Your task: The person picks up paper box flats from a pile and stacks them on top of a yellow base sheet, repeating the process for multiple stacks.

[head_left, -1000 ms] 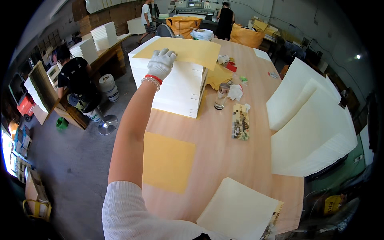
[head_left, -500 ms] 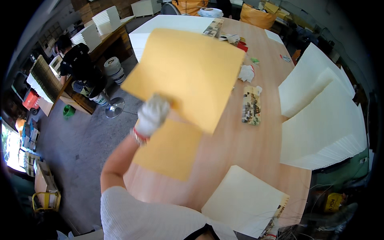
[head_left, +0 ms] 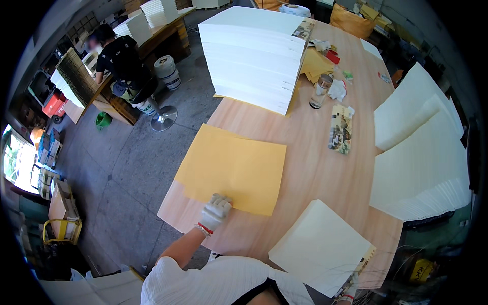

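Observation:
My left hand (head_left: 216,209), in a white glove, has its fingers curled at the near edge of a yellow paper sheet (head_left: 236,168). That sheet lies nearly flat over another yellow sheet, whose edge shows at the left. At the lower right, a thin stack of white sheets (head_left: 316,246) with a patterned strip along its right edge lies at an angle on the table. My right hand (head_left: 349,291), gloved too, is beside that patterned edge; its fingers are mostly hidden.
A tall white paper stack (head_left: 249,63) stands at the table's far left, near a glass (head_left: 321,91) and a patterned packet (head_left: 340,129). More white stacks (head_left: 422,168) line the right side. A person (head_left: 119,58) sits at another bench, left, beside white buckets (head_left: 166,71).
The yellow sheet that my left hand held up in the air has come down onto the table, over the other yellow sheet. My view has shifted, and the tall white stack shows fully.

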Demonstrator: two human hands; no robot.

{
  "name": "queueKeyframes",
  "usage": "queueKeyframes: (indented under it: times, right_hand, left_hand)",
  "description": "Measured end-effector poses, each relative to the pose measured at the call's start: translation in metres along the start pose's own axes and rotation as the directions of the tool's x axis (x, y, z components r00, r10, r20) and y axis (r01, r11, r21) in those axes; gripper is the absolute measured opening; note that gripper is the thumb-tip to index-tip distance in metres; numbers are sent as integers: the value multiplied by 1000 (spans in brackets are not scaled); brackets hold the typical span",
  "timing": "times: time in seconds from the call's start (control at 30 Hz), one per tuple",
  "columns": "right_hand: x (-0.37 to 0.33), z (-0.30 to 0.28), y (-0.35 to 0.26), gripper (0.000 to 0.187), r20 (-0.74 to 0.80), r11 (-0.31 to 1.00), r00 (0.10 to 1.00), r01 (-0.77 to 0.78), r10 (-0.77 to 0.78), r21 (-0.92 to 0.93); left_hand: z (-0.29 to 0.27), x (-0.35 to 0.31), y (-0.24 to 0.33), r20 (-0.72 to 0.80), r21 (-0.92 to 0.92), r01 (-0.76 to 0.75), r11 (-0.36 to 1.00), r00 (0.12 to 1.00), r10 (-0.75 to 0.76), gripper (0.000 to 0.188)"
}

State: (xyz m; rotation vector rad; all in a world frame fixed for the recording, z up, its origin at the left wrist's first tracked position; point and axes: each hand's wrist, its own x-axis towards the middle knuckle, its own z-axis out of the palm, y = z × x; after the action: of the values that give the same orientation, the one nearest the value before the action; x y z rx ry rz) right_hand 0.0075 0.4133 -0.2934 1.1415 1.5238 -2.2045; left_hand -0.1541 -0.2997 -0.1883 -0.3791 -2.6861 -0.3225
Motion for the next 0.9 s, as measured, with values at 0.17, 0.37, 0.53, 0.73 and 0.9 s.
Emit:
queueKeyframes:
  times: [0.17,0.37,0.53,0.73,0.9]
  right_hand:
    - [24,-63,15,48,139,994,990,-41,27,101]
    - [24,-55,18,54,91,996,996,25,-16,-90]
    - [13,-33,1,57,398,998,917,48,-32,-30]
    - [9,-36,1,67,181,999,982,-46,46,-5]
    - [1,-1,-5,59,88,997,996,12,-19,83]
  left_hand:
    - [-3,4,2,-6,-35,-57,998,998,57,3]
    - [-21,16,-3,-18,-101,-160,982,987,159,7]
    - [-19,12,-4,-17,-99,-133,986,991,132,8]
    - [-4,19,-5,-48,-115,-149,982,988,145,8]
    - [-5,17,-3,-122,-39,-146,989,983,141,10]
